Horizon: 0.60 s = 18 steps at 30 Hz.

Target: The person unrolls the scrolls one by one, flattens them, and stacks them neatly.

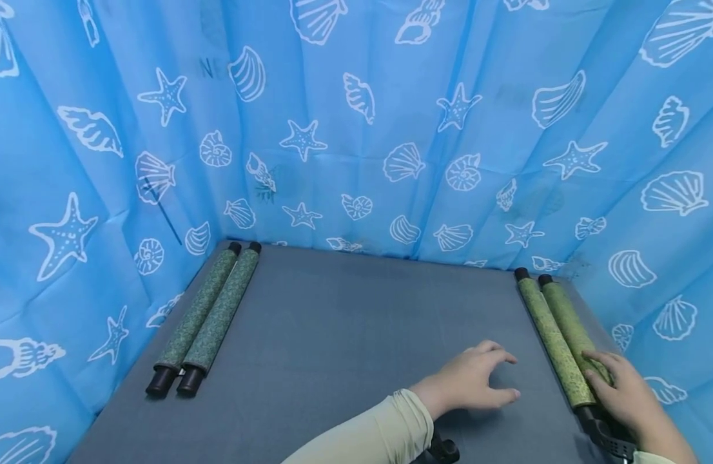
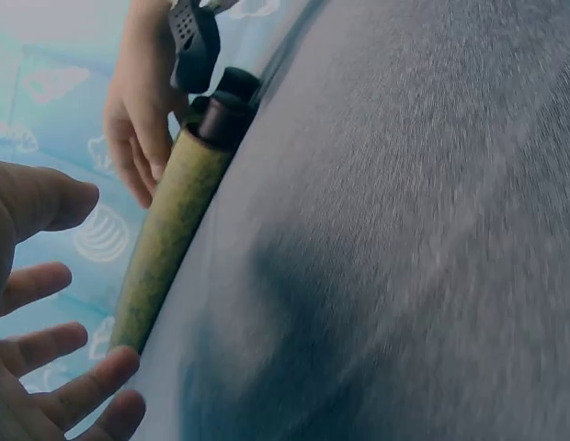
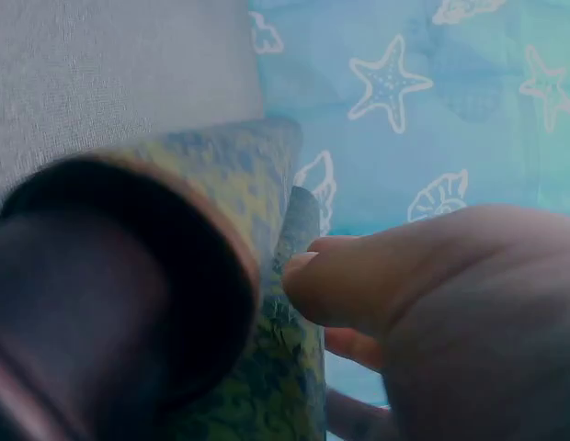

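Two yellow-green speckled rolls with dark tubes sticking out of their ends lie side by side at the right edge of the grey table. My right hand [image 1: 626,393] is at the near end of the outer roll [image 1: 571,316], its thumb and fingertips right at the surface. In the right wrist view the thumb [image 3: 340,285] lies close beside that roll, and the fingers are partly hidden. The inner roll [image 1: 556,341] is left of this hand. My left hand [image 1: 472,377] hovers over the table, fingers spread and holding nothing, apart from the inner roll.
Two green speckled rolls, a left one [image 1: 200,306] and a right one [image 1: 225,309], lie along the left side of the grey table [image 1: 356,322]. A blue curtain [image 1: 333,129] with white shells and starfish hangs behind and on both sides.
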Each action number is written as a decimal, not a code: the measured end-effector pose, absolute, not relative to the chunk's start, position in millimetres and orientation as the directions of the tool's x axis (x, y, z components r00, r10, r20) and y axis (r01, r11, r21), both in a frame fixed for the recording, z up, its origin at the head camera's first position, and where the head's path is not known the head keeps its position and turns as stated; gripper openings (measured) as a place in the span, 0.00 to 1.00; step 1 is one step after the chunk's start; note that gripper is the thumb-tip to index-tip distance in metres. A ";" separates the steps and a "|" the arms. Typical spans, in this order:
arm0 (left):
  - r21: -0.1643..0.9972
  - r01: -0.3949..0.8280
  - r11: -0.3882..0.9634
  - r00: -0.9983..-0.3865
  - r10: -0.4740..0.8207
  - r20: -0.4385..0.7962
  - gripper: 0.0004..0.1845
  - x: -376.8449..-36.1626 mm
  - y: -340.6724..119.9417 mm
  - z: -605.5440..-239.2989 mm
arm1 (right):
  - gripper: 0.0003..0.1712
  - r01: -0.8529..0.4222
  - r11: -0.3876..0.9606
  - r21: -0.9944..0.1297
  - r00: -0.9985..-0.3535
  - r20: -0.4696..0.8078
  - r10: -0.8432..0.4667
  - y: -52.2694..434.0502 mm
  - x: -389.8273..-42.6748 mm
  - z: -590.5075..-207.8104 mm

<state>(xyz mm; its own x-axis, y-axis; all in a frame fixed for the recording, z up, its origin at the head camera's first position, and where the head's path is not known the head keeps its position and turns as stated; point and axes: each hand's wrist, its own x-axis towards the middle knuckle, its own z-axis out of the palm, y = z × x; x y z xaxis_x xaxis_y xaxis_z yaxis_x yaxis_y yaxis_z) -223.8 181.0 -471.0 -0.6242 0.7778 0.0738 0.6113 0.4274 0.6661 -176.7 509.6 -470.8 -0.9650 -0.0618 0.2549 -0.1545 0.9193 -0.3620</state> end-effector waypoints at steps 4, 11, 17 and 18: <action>0.666 0.616 0.422 -0.609 0.791 0.063 0.28 -222.5 189.1 -471.8 | 0.20 -0.173 0.912 -0.371 -0.967 0.240 -0.085 514.0 -175.4 -473.5; 0.724 0.553 0.412 -0.609 0.793 0.013 0.28 -222.3 206.1 -476.9 | 0.27 -0.058 0.892 -0.447 -0.998 0.059 -0.036 520.1 -172.5 -467.9; 0.748 0.524 0.407 -0.605 0.796 -0.009 0.28 -221.3 223.1 -484.8 | 0.28 -0.034 0.908 -0.417 -0.999 0.028 -0.024 519.5 -169.4 -467.2; 0.751 0.524 0.403 -0.601 0.799 -0.010 0.28 -220.9 225.7 -485.9 | 0.28 -0.033 0.913 -0.406 -0.999 0.030 -0.023 519.3 -168.0 -467.8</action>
